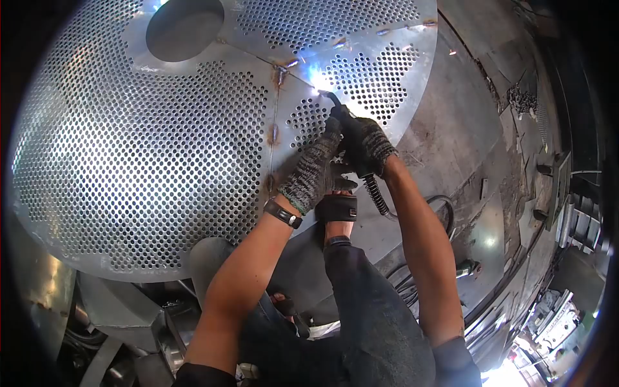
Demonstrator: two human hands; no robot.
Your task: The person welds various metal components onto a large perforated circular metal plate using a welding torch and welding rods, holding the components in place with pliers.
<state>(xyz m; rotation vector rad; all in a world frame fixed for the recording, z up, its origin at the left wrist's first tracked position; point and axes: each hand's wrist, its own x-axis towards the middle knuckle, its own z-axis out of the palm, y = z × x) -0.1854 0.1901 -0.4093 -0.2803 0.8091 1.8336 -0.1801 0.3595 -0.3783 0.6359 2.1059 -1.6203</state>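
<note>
A black welding torch (342,113) with a curved neck points up and left, its tip at a bright blue-white arc on a seam of the perforated metal plate (148,161). My right hand (367,142), in a dark knitted glove, is closed round the torch handle, and a coiled cable sleeve (375,195) hangs below it. My left hand (314,169), in a grey knitted glove with a wristband, reaches up to the torch just left of the right hand. Its fingertips meet the front of the torch. Brown weld marks (280,76) lie along the seams.
A large round hole (184,29) opens in the plate's upper part. My sandalled foot (337,209) rests below the hands. Looped cable (443,209) lies on the metal floor at right. Scrap pieces (525,100) and metal parts (554,319) lie further right.
</note>
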